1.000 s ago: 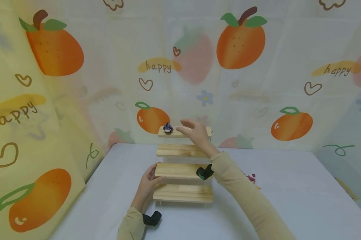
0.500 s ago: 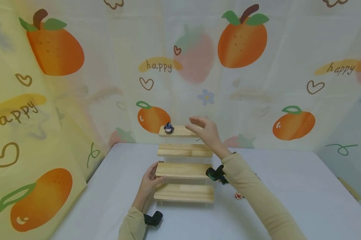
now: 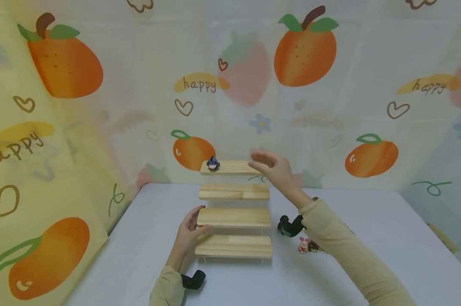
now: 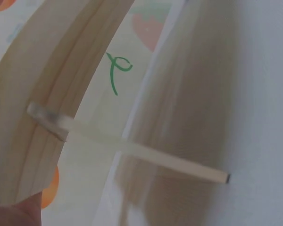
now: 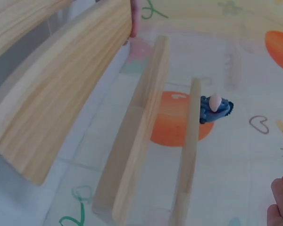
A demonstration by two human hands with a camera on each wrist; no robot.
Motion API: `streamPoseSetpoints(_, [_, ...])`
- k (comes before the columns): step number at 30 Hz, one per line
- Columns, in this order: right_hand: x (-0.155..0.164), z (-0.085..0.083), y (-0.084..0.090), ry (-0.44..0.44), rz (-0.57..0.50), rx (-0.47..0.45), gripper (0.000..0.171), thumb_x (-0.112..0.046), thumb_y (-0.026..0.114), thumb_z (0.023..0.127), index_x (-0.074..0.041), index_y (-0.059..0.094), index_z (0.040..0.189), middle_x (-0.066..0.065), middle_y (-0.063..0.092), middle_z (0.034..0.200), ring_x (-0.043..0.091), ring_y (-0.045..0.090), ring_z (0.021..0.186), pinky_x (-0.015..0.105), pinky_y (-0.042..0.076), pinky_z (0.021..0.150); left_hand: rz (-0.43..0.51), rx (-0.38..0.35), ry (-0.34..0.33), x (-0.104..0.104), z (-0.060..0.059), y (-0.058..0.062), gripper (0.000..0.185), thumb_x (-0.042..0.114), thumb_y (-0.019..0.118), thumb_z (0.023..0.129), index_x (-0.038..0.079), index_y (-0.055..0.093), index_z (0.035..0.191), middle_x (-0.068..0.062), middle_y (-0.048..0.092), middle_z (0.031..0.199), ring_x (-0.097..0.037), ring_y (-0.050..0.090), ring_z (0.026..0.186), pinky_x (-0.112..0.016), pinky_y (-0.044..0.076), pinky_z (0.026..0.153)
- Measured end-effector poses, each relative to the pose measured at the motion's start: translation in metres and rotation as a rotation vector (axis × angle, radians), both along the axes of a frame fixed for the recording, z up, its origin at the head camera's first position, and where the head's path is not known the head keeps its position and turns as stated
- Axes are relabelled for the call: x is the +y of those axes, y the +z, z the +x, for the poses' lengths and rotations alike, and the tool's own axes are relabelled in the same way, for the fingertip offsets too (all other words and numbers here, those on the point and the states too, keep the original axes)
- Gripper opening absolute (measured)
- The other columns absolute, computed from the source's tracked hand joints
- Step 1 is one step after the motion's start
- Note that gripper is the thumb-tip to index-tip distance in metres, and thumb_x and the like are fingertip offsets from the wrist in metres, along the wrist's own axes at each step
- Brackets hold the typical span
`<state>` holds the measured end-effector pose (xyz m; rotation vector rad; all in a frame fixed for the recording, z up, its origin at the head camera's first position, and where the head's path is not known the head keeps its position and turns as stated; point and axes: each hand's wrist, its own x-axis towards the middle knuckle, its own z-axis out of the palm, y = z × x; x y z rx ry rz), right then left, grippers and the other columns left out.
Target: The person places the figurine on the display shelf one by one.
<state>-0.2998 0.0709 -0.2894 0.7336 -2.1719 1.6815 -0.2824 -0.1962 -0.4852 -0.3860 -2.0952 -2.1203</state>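
A light wooden four-tier stepped rack (image 3: 234, 217) stands at the middle of the table. My left hand (image 3: 185, 240) grips the left end of its second board from the bottom, thumb at the front edge. On the left of the top board sits a small blue figurine (image 3: 212, 163), which the right wrist view shows as a blue animal toy (image 5: 217, 109) with a pale ear. Near the top board's right end is my right hand (image 3: 278, 170), fingers loosely extended and holding nothing. In the left wrist view, the board's underside and a thin leg (image 4: 174, 162) appear.
Right of the rack, beneath my right forearm, lie a red-and-pink figurine (image 3: 303, 245) and a dark brown one (image 3: 313, 246), partly hidden by the sleeve. A fruit-print curtain (image 3: 318, 114) hangs behind the white table (image 3: 119, 263).
My right hand has moved rightward along the top board, away from the blue figurine, which stays put. Small figurines at the right have come out from behind the arm. My left hand keeps its grip.
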Motion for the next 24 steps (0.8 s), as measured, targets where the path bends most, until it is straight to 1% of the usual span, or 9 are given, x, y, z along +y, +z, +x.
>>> streamPoseSetpoints(2, [0.003,0.001,-0.002,0.002,0.001,-0.004,0.033,-0.003,0.063,0.082,0.008,0.056,0.113,0.023,0.057,0.11,0.031,0.054,0.103,0.033,0.045,0.087,-0.019,-0.006,0.013,-0.001,0.001,0.0,0.066,0.006,0.07,0.077,0.001,0.035,0.134,-0.014,0.034,0.138,-0.023,0.027,0.127,-0.031,0.021,0.104])
streamPoseSetpoints(6, [0.01,0.006,-0.008,0.024,0.011,-0.016,0.033,-0.004,0.062,0.084,0.008,0.055,0.114,0.023,0.056,0.112,0.031,0.052,0.105,0.03,0.044,0.088,-0.041,-0.014,0.067,-0.002,0.004,-0.003,0.067,0.007,0.072,0.075,0.0,0.038,0.132,-0.015,0.036,0.136,-0.025,0.028,0.127,-0.031,0.023,0.103])
streamPoseSetpoints(8, [0.015,0.009,-0.013,0.034,0.013,-0.021,0.032,-0.002,0.061,0.084,0.009,0.054,0.114,0.024,0.056,0.112,0.032,0.052,0.105,0.03,0.044,0.088,-0.045,-0.024,0.068,-0.001,0.007,-0.007,0.068,0.007,0.072,0.074,-0.001,0.037,0.132,-0.016,0.036,0.136,-0.026,0.029,0.126,-0.03,0.025,0.102])
streamPoseSetpoints(11, [0.022,0.014,-0.022,0.045,0.016,-0.025,0.032,0.002,0.06,0.083,0.011,0.054,0.113,0.026,0.055,0.111,0.033,0.052,0.105,0.03,0.044,0.088,-0.05,-0.047,0.047,0.001,0.01,-0.013,0.069,0.008,0.072,0.074,0.0,0.037,0.133,-0.016,0.035,0.137,-0.027,0.028,0.127,-0.029,0.025,0.101])
streamPoseSetpoints(13, [0.025,0.016,-0.028,0.053,0.016,-0.024,0.033,0.004,0.06,0.082,0.012,0.054,0.113,0.026,0.055,0.112,0.033,0.052,0.105,0.031,0.044,0.088,-0.048,-0.066,0.043,0.001,0.013,-0.014,0.069,0.01,0.073,0.075,0.002,0.037,0.133,-0.015,0.035,0.137,-0.027,0.028,0.127,-0.03,0.024,0.102])
streamPoseSetpoints(15, [0.027,0.017,-0.031,0.07,0.012,-0.023,0.034,0.004,0.061,0.082,0.012,0.053,0.114,0.026,0.054,0.114,0.034,0.051,0.107,0.033,0.043,0.09,-0.046,-0.072,0.06,0.0,0.014,-0.014,0.069,0.011,0.073,0.074,0.003,0.037,0.133,-0.013,0.036,0.137,-0.026,0.029,0.126,-0.031,0.025,0.102])
streamPoseSetpoints(17, [0.029,0.016,-0.034,0.084,0.0,-0.025,0.035,0.004,0.06,0.082,0.012,0.052,0.115,0.026,0.053,0.115,0.035,0.049,0.108,0.036,0.042,0.091,-0.051,-0.065,0.068,-0.002,0.013,-0.013,0.069,0.011,0.073,0.074,0.003,0.037,0.133,-0.011,0.036,0.137,-0.026,0.029,0.126,-0.03,0.025,0.101])
streamPoseSetpoints(20, [0.034,0.015,-0.037,0.084,-0.027,-0.02,0.035,0.007,0.059,0.082,0.014,0.051,0.115,0.028,0.051,0.116,0.036,0.047,0.109,0.04,0.04,0.093,-0.065,-0.033,0.041,-0.004,0.007,-0.009,0.068,0.011,0.071,0.076,0.004,0.036,0.134,-0.012,0.034,0.138,-0.024,0.026,0.128,-0.028,0.025,0.101])
streamPoseSetpoints(24, [0.042,0.016,-0.044,0.054,-0.044,0.016,0.033,0.01,0.058,0.081,0.016,0.051,0.113,0.03,0.051,0.114,0.038,0.048,0.108,0.043,0.039,0.092,-0.078,0.002,0.001,-0.004,0.0,-0.006,0.067,0.013,0.071,0.077,0.006,0.036,0.134,-0.014,0.03,0.14,-0.022,0.022,0.129,-0.024,0.023,0.101])
